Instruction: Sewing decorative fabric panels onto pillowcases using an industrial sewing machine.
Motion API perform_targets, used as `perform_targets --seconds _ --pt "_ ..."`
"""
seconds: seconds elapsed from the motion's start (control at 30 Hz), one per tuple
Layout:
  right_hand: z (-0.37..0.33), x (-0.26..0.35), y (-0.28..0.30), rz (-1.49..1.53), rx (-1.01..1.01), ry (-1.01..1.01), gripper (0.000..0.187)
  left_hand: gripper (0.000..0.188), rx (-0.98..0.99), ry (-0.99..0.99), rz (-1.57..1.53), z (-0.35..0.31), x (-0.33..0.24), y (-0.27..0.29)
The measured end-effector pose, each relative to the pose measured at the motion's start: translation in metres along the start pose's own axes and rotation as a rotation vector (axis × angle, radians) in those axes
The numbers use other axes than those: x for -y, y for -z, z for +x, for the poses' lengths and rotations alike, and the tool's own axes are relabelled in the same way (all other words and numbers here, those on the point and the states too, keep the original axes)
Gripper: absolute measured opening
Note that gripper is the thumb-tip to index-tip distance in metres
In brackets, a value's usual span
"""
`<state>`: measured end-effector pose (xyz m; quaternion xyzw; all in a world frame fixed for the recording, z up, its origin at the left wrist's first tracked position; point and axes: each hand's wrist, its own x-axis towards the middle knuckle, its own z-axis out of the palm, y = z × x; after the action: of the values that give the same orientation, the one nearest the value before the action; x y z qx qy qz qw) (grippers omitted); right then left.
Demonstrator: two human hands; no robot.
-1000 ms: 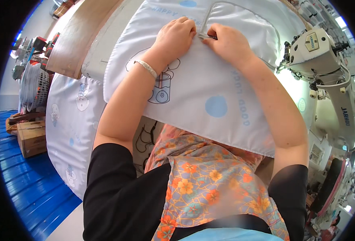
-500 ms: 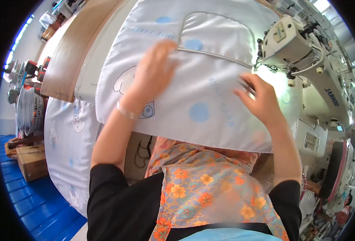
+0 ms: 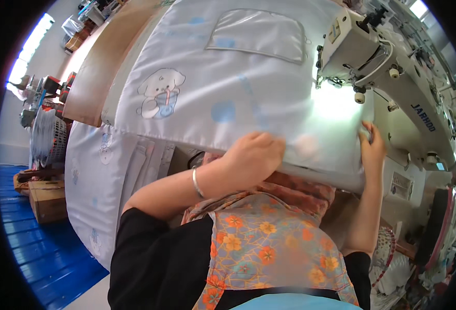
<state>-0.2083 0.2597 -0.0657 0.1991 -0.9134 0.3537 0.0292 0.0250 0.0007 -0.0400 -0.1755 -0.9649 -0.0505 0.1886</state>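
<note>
The white cloth (image 3: 194, 80) lies over the table, its hem running above the person's lap. The left hand (image 3: 256, 157) is at the near hem, its fingers curled closely together; the tips are hidden, so I cannot tell whether they pinch the cloth. A pale bracelet (image 3: 197, 183) circles that wrist. The right hand (image 3: 373, 147) is at the cloth's right edge, thumb and forefinger narrowly apart. A small dark patch shows between them, too unclear to name, and I cannot tell whether they grip anything.

The sewing machine (image 3: 354, 44) crowds the right side: its head overhangs the cloth just beyond the right hand, and its arm (image 3: 421, 101) slopes down beside that hand. Glare under the head washes out the cloth there. A grey-edged pocket (image 3: 259, 33) lies on the far part, to the left of the head, and a printed animal (image 3: 161, 93) is nearer the left edge.

A wooden board (image 3: 96, 70) borders the cloth on the left. Below it hangs another printed cloth (image 3: 91, 181). Farther left are a filled basket (image 3: 60, 132) and, below it, a brown box (image 3: 50, 199) by the blue floor (image 3: 47, 248). A flowered apron (image 3: 269, 248) covers the person's front.
</note>
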Motion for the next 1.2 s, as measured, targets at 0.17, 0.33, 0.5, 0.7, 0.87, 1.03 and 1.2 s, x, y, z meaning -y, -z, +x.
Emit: perform_targets --seconds 0.17,0.33,0.5,0.7,0.87,1.03,1.2 --pt "0.035 0.004 -0.015 0.044 -0.214 0.177 0.028 0.01 0.173 0.218 0.223 0.052 0.069 -0.032" --pt "0.032 -0.013 -0.016 0.088 -0.23 0.268 0.024 0.016 0.12 0.469 0.346 0.12 0.188 -0.068" --pt "0.035 -0.009 -0.026 0.1 -0.058 0.13 0.022 0.025 0.023 0.634 0.153 0.129 0.177 -0.085" --pt "0.034 0.003 -0.018 0.078 0.05 0.003 0.034 0.026 -0.253 0.024 -0.244 -0.034 0.012 -0.016" --pt "0.061 -0.038 -0.013 0.231 0.067 0.014 0.032 0.03 -0.028 0.895 0.375 -0.252 0.056 -0.029" --pt "0.06 -0.037 -0.025 0.41 0.033 -0.018 0.028 0.041 0.154 1.389 0.954 -0.447 0.092 0.0" --pt "0.062 -0.048 -0.017 0.263 -0.023 0.02 0.028 0.045 0.389 1.68 0.265 -0.466 0.113 0.022"
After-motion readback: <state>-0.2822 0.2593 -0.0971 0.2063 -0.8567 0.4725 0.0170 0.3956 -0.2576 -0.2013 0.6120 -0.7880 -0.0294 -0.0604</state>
